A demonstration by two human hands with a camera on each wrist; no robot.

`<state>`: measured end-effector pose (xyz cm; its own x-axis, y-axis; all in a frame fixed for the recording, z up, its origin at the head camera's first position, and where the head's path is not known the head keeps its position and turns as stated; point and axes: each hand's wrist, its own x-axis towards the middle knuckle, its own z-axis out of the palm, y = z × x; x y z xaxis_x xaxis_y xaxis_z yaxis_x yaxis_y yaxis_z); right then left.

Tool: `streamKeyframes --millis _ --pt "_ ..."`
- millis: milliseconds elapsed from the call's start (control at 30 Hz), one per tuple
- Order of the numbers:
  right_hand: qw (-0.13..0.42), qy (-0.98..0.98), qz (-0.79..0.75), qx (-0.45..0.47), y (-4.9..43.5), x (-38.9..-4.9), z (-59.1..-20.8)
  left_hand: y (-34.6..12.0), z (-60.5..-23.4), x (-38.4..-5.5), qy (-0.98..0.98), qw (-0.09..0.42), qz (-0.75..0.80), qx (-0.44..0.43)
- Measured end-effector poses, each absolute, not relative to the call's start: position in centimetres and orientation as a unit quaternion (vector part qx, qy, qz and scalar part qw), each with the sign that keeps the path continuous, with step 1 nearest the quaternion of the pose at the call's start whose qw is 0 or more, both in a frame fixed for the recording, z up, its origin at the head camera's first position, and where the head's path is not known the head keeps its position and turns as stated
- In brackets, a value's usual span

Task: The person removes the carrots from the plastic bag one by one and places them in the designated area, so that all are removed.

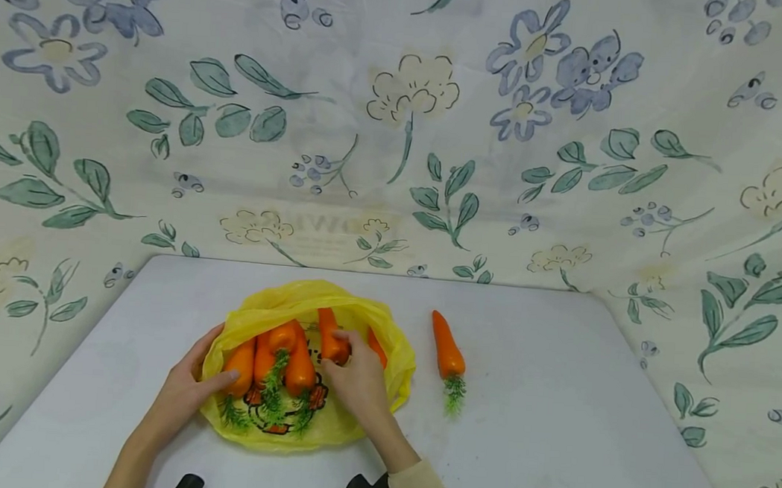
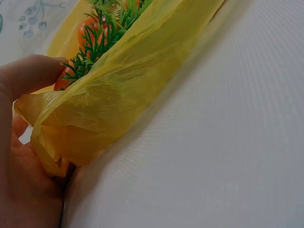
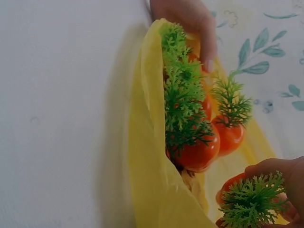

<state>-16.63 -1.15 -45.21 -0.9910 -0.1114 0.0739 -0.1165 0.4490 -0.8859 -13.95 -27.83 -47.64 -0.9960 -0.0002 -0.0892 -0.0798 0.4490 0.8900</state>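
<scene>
**Carrot (image 1: 330, 330) held inside yellow bag (image 1: 314, 291)**

Head view: the right hand (image 1: 361, 382) pinched the carrot between its fingers; the left hand (image 1: 187, 388) gripped the bag's side. A loose carrot (image 1: 448, 348) lay on the desk (image 1: 555, 411).

Left wrist view: thumb inside the rim.

Right wrist view: green fronds (image 3: 254, 202) topped the held carrot.

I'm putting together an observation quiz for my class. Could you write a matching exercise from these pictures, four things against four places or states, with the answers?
1. Yellow bag
2. Left hand
3. Right hand
4. Lone carrot

A. Gripping a held carrot
B. On the table, outside the bag
C. Has several carrots inside
D. Holding the bag's side

Pairs: 1-C, 2-D, 3-A, 4-B
</scene>
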Motion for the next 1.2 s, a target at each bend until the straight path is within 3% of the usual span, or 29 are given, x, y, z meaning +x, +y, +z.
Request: streamKeyframes --millis 600,1200 --pt "0.031 -0.836 0.538 0.103 0.1 -15.7 -44.2 -27.7 -47.5 -13.9 0.851 0.043 0.523 -0.029" --pt "0.021 -0.815 0.567 0.119 1.5 -14.8 -43.4 -27.7 -47.6 -13.9 0.853 0.035 0.52 -0.026"
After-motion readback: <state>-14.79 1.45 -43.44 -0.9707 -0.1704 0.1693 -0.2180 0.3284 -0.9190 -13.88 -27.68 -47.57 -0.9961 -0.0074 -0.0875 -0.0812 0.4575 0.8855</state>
